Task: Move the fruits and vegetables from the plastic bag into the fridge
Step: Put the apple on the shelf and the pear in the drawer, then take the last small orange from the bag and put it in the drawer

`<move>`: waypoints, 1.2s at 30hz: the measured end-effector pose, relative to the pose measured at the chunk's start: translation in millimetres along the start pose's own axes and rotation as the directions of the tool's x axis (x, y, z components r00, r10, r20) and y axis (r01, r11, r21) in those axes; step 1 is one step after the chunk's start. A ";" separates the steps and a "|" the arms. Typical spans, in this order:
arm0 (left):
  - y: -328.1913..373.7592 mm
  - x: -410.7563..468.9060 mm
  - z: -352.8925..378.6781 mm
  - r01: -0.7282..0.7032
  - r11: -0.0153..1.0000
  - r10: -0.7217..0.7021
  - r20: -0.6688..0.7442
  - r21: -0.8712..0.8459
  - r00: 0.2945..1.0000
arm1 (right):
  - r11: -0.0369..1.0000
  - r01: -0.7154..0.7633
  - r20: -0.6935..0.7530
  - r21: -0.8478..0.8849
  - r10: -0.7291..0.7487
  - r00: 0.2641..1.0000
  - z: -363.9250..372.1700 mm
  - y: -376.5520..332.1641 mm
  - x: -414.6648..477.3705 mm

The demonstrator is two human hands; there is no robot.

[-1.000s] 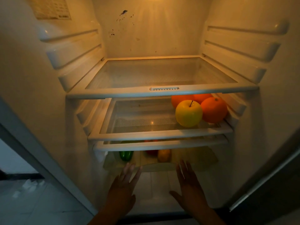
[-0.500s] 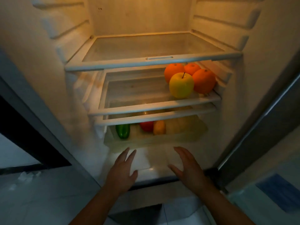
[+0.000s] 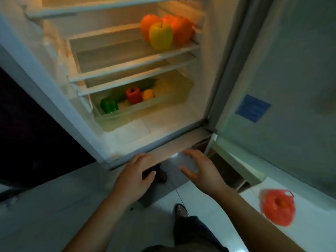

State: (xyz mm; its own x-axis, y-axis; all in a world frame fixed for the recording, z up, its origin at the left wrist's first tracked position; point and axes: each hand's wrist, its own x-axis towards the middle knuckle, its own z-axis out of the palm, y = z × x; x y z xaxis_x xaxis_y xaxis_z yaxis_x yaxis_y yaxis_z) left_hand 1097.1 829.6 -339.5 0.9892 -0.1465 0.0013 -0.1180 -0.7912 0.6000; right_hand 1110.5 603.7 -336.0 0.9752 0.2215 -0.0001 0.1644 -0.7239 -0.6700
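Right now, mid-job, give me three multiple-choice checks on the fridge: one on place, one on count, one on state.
1. Where is the yellow apple?
A. bottom drawer
B. shelf beside the oranges
C. floor

2. How many peppers show in the drawer?
A. three
B. one
C. five

3. What are the hands doing?
A. both holding fruit
B. one gripping a pepper
C. both open and empty

Answers:
1 B, it sits on the shelf against the oranges.
2 A, green pepper, red pepper and orange pepper.
3 C, left hand and right hand hover below the fridge sill, holding nothing.
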 end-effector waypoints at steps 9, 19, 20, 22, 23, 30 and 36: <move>60.7 -42.7 71.8 -0.201 0.980 0.180 0.376 0.017 0.909 | 0.920 -0.366 0.117 -0.139 0.382 0.917 -24.4 31.4 -143.3; 185.8 -68.8 156.3 -0.412 0.911 0.350 0.558 -0.017 0.752 | 0.856 -0.517 -0.096 -0.024 0.513 0.853 -87.9 94.3 -262.4; 203.4 -73.3 169.7 -0.427 0.904 0.358 0.573 -0.015 0.737 | 0.846 -0.532 -0.114 -0.012 0.528 0.842 -97.4 105.8 -278.0; 242.4 -84.7 201.2 -0.438 0.899 0.358 0.599 -0.014 0.716 | 0.825 -0.564 -0.140 0.009 0.560 0.817 -117.7 132.2 -312.7; 263.9 -92.0 218.5 -0.430 0.903 0.348 0.609 -0.013 0.712 | 0.814 -0.581 -0.143 0.015 0.576 0.805 -128.2 146.8 -331.9; 408.3 -139.1 346.8 -0.450 0.892 0.359 0.683 -0.050 0.636 | 0.731 -0.683 -0.183 0.001 0.671 0.718 -201.5 252.9 -455.0; 478.0 -140.0 396.5 -0.469 0.882 0.364 0.698 -0.046 0.616 | 0.699 -0.715 -0.143 -0.009 0.707 0.693 -248.0 309.3 -500.0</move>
State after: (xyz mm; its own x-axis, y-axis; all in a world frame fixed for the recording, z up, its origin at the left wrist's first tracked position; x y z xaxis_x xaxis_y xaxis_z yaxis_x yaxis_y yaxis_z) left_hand 867.8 236.5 -370.1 0.5061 -0.7931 -0.3391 -0.5643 -0.6018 0.5652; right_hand 710.6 107.0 -359.0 0.8130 -0.4517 -0.3674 -0.5810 -0.6706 -0.4612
